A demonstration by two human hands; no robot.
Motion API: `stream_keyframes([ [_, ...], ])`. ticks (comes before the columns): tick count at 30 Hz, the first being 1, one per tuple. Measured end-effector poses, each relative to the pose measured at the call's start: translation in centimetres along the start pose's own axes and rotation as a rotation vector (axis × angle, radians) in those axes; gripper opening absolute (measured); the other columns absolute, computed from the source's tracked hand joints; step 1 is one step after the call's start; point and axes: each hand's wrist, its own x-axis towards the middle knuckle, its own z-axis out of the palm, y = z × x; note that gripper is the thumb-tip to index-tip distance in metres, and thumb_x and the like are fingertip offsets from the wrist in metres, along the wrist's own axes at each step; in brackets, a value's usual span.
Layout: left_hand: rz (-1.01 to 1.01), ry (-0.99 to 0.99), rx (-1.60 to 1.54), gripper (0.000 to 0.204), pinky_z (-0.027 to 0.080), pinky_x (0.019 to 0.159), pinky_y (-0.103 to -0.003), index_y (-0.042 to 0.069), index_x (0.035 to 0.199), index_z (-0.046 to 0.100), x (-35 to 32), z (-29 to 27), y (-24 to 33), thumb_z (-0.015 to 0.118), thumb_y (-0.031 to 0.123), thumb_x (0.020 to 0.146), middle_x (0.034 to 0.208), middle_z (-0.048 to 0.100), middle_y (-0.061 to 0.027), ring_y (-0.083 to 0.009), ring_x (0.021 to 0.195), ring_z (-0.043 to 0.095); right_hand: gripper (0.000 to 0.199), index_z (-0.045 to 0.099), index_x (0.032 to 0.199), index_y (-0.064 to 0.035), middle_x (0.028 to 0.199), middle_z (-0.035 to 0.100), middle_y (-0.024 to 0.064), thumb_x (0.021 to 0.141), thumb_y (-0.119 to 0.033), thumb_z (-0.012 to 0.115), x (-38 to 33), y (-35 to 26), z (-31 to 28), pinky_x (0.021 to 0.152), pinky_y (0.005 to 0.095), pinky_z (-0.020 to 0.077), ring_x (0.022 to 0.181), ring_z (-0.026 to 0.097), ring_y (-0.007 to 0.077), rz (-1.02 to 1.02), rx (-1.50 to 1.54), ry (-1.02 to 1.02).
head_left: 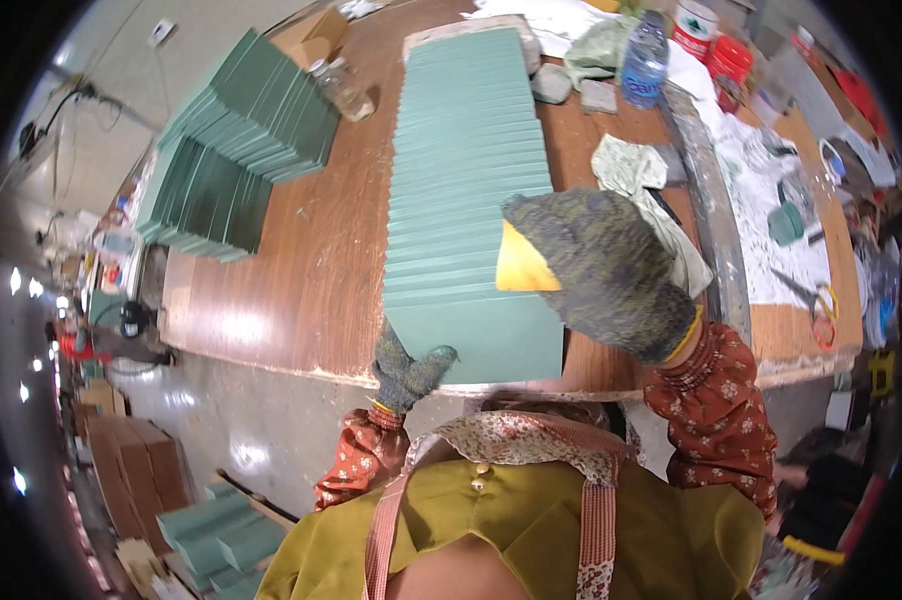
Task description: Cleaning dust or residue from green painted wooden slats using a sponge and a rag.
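A long row of overlapping green sheets (pixel 471 190) runs away from me down the middle of the table, each one showing a narrow strip. The nearest sheet (pixel 481 335) lies with most of its face bare. At its near left corner is my left hand (pixel 406 375), in a dark grey knit glove, thumb spread from the fingers and touching the sheet's edges. My right hand (pixel 611 270), gloved alike, is above the right side of the row. It is closed on a flat yellow piece (pixel 524 260), whose kind I cannot make out; the glove hides its rest.
Stacks of green sheets (pixel 261 110) stand at the table's left. A glass jar (pixel 343 92) is behind them. Rags (pixel 631 165), a water bottle (pixel 646 60), red tubs (pixel 729 65) and orange-handled scissors (pixel 824 315) lie to the right. Cartons (pixel 136 470) sit on the floor.
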Motion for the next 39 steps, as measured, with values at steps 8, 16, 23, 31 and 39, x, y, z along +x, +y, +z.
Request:
stream_keyframes([
  [8,0.301,-0.191,0.827,0.086,0.037,0.105,-0.045,0.001,0.138,0.042,-1.3,-1.3,-6.7,0.077,0.043,0.072,0.131,0.053,-0.0198,-0.0341,0.121,0.050,0.049,0.049,0.129,-0.0025,0.107,0.059,0.0115,0.085,-0.024,0.056,8.7,-8.1,5.5,0.081,0.0418,0.0470,0.095,0.057,0.0229,-0.187,-0.195,-0.495],
  [16,-0.009,0.040,0.107,0.073,0.049,0.091,-0.040,0.004,0.130,0.047,-2.7,-1.0,-7.7,0.080,0.032,0.072,0.117,0.060,-0.0161,-0.0276,0.104,0.061,0.057,0.047,0.133,-0.0073,0.123,0.051,0.0142,0.085,-0.037,0.057,-0.1,-6.0,4.0,0.097,0.0455,0.0382,0.113,0.050,0.0277,-0.080,-0.548,-0.153],
  [23,0.020,0.048,0.124,0.066,0.052,0.079,-0.037,0.002,0.125,0.047,-1.2,-0.4,-2.6,0.078,0.033,0.076,0.101,0.065,-0.0108,-0.0218,0.091,0.064,0.067,0.050,0.131,-0.0066,0.110,0.061,0.0130,0.072,-0.023,0.077,-7.6,1.6,-5.7,0.085,0.0451,0.0466,0.098,0.059,0.0318,0.376,-0.272,-0.146],
  [31,0.024,0.092,-0.005,0.065,0.053,0.076,-0.034,0.002,0.123,0.048,-1.4,0.7,-1.5,0.076,0.039,0.078,0.095,0.065,-0.0088,-0.0202,0.085,0.064,0.070,0.045,0.135,-0.0036,0.115,0.059,0.0176,0.078,-0.029,0.078,-7.7,5.0,-5.0,0.091,0.0454,0.0478,0.103,0.059,0.0338,0.333,-0.212,0.143],
  [39,0.001,0.116,0.110,0.064,0.052,0.075,-0.035,0.001,0.123,0.048,-1.8,0.5,-1.7,0.074,0.037,0.078,0.094,0.065,-0.0091,-0.0206,0.083,0.063,0.086,0.041,0.139,-0.0038,0.122,0.058,0.0148,0.071,-0.037,0.083,-5.0,4.1,-1.1,0.087,0.0435,0.0516,0.101,0.060,0.0261,0.162,0.205,0.177],
])
